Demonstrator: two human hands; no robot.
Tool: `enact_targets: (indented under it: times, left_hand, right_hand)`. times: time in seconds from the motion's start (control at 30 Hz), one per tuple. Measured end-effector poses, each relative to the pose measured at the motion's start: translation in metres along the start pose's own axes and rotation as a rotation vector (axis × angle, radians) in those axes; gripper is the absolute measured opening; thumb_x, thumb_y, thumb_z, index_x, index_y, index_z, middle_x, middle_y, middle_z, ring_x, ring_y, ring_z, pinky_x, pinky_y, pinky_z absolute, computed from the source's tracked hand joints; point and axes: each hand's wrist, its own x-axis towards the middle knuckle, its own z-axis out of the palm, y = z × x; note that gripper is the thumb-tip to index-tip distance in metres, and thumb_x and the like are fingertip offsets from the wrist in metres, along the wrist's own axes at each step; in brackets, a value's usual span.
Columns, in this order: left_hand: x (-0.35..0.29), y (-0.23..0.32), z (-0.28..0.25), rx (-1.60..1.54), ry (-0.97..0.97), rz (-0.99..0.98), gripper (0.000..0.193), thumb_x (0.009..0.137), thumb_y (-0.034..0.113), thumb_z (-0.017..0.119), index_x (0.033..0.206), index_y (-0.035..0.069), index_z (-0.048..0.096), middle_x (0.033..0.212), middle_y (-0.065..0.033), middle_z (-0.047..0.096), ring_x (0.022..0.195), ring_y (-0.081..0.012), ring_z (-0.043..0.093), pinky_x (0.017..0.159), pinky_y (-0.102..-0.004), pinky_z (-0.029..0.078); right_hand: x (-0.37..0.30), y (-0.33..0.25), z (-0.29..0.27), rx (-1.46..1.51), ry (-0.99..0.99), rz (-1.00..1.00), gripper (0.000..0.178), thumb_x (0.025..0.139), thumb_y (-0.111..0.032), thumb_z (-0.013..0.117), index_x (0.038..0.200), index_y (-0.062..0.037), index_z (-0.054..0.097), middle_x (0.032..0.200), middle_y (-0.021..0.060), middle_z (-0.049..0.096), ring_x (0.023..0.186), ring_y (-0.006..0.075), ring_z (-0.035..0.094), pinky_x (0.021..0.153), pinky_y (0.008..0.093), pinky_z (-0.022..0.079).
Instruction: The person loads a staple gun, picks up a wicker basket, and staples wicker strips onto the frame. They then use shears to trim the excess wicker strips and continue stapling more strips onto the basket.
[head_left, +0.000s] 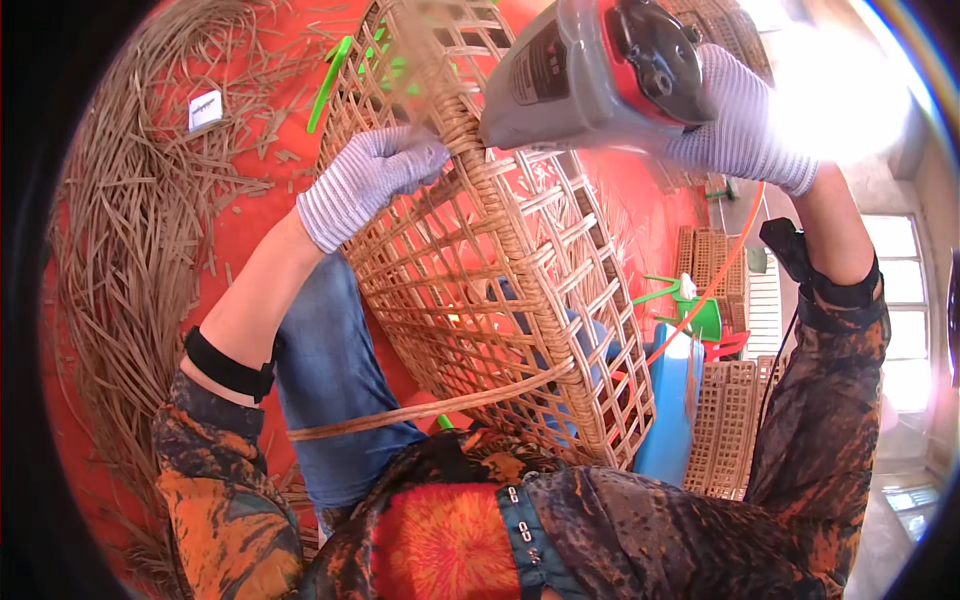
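Wicker basket (512,250) is set slantwise in front of the person, its lower end close to the lap and its thick braided edge running upward between the two hands. The left leg (330,350) is seen just beside it. At the upper part of that edge, the gloved left hand (370,180) is placed with its fingers bent and its thumb reaching toward the weave; whether a strip is pinched there or the edge is merely steadied cannot be told. By the gloved right hand (745,120), a grey tool (560,85) is gripped, the fingers largely hidden behind its black-and-red end. Its grey body is held against or just in front of the edge; contact cannot be made out.

From this, the step in hand is judged to be work on the braided edge, probably fastening. For the next move, a steady basket seems to be called for, with the tool lined up on the weave and the left fingers kept clear of its tip. A long loose strip (430,410) is seen stretching leftward from the lower edge, and its end would probably need to be dealt with too.
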Motion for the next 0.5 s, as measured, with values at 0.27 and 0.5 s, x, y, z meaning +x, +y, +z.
enact_targets:
  times: [0.27,0.5]
  left_hand:
    - [0.002,-0.001,-0.001,-0.012,-0.046,0.001,0.034,0.096,0.036,0.063,0.103,0.004,0.071,0.083,0.0021,0.065,0.074,-0.0052,0.054,0.067,-0.0214,0.045]
    - [-0.001,-0.008,-0.009,0.028,-0.024,0.055,0.034,0.096,0.043,0.059,0.097,0.01,0.064,0.074,0.0069,0.053,0.062,-0.0015,0.044,0.054,-0.0185,0.036]
  right_hand:
    - [0.01,-0.013,-0.021,0.201,-0.168,0.031,0.04,0.074,-0.014,0.076,0.11,-0.0027,0.062,0.084,0.0078,0.066,0.076,0.0228,0.063,0.071,0.0329,0.055]
    - [0.023,-0.01,-0.023,0.427,-0.321,0.055,0.031,0.08,-0.003,0.071,0.108,-0.0001,0.06,0.081,0.0021,0.064,0.074,0.0143,0.064,0.066,0.0288,0.057]
